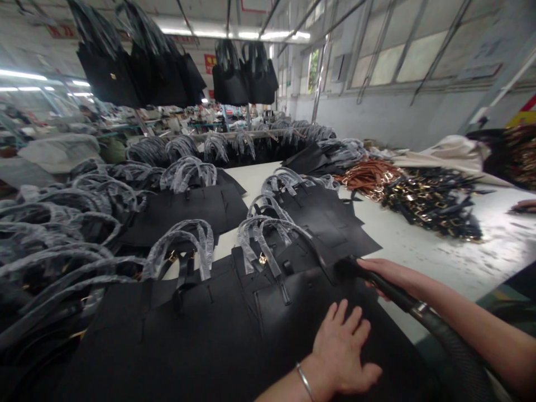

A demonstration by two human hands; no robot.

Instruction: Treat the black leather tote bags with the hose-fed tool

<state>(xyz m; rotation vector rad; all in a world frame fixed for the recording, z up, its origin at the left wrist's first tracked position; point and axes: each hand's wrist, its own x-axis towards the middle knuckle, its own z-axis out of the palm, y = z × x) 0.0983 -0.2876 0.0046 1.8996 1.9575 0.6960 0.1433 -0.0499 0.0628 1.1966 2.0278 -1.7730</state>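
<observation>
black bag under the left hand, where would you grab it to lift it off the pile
Best bet is the pair of plastic-wrapped handles at the far edge of the black bag. They arch up clear of the flat panel, so fingers can hook under them from above and from the far side. The left hand lies flat on the panel, and the right hand holds a hose nozzle against it.
</observation>
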